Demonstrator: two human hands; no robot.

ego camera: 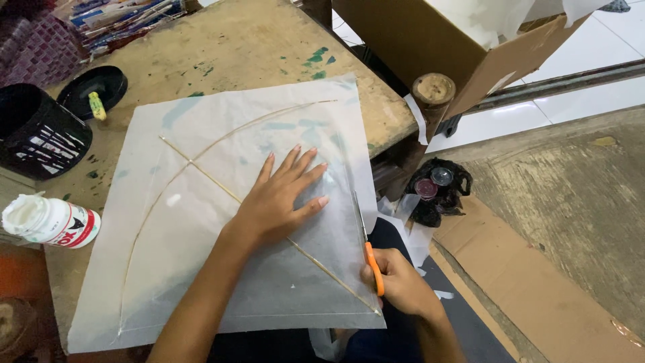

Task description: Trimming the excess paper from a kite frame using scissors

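Note:
A sheet of thin white translucent paper [201, 269] lies on a worn wooden table [235, 47], with a frame of thin bamboo sticks [195, 165], one straight and one bowed, under it. My left hand [279, 198] presses flat on the paper over the straight stick, fingers spread. My right hand [400, 282] grips orange-handled scissors [366, 242] at the paper's right edge, the blades pointing away from me along that edge.
A white glue bottle [50, 222] lies at the table's left edge. A black basket [33, 131] and black lid [94, 87] sit at the back left. A cardboard box [443, 40] stands to the right, a black bag [437, 191] on the floor below it.

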